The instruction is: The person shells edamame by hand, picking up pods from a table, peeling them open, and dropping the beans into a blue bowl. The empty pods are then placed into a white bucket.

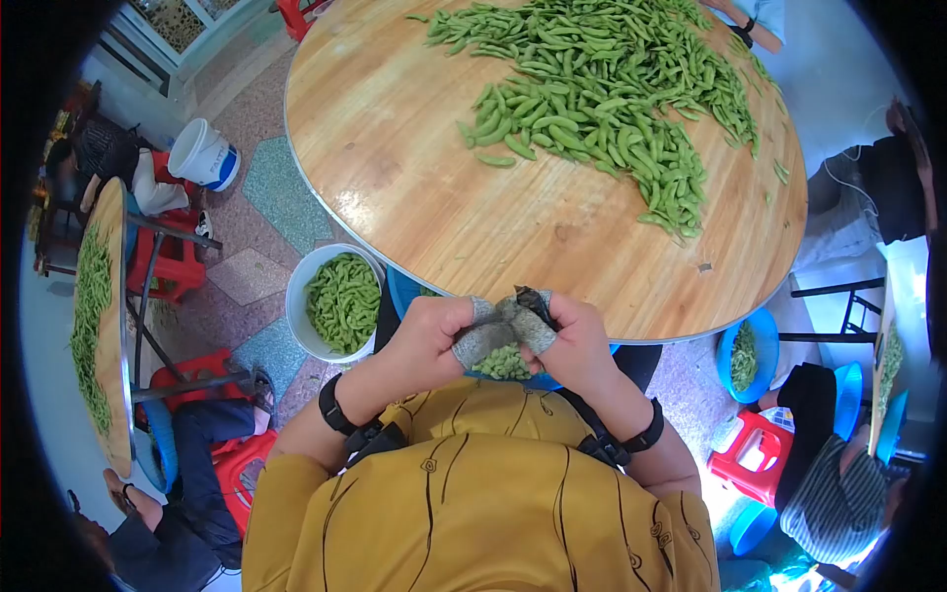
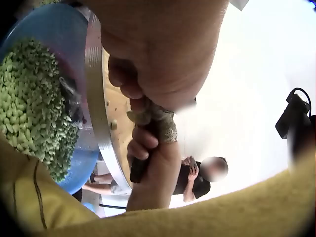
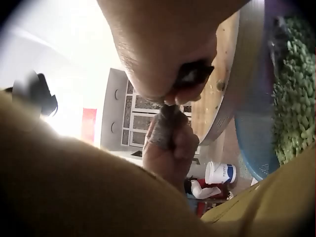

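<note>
Both hands meet in front of the body, beyond the table's near edge in the head view. My left hand (image 1: 426,333) and right hand (image 1: 584,345) have their thumbs together, each wrapped in grey tape (image 1: 483,341). A pale green piece of bean pod (image 2: 140,117) shows between the curled fingers in the left wrist view; the hands hide most of it. Something black (image 3: 193,73) lies against the right hand's curled fingers. Below the hands are shelled green beans (image 1: 503,362) in a blue basin (image 2: 81,170).
A round wooden table (image 1: 395,128) bears a large heap of green bean pods (image 1: 592,109). A white bucket (image 1: 297,308) of pods stands left of the hands. Other people sit at side tables, with red stools (image 1: 755,456) and a blue basin (image 1: 725,360) at right.
</note>
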The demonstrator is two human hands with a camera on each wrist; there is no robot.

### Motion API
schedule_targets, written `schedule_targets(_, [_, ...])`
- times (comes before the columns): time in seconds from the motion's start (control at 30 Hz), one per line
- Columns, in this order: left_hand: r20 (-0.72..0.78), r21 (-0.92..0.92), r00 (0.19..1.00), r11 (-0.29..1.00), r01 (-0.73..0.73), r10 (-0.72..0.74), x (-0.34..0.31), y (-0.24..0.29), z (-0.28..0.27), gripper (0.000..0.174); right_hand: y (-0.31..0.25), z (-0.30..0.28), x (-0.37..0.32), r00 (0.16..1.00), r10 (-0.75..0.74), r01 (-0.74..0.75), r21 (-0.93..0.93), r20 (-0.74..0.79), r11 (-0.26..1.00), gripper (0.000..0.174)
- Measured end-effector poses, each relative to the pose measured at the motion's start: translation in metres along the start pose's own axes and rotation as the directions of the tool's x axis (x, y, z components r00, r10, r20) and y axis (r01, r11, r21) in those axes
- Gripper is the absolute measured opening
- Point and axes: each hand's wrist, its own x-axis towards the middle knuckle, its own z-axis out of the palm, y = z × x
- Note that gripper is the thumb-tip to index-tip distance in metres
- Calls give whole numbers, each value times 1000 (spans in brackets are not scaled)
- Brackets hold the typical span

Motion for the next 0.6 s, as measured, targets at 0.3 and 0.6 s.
schedule_targets(0.3, [133, -651, 959, 708, 274, -249, 9, -9, 9, 15, -15, -15, 11, 950, 217, -293, 391, 226, 872, 15])
schedule_targets(0.6, [-309, -208, 917, 959, 193, -252, -37, -43, -33, 10, -12, -14, 26, 950, -139, 243, -383, 280, 891, 23])
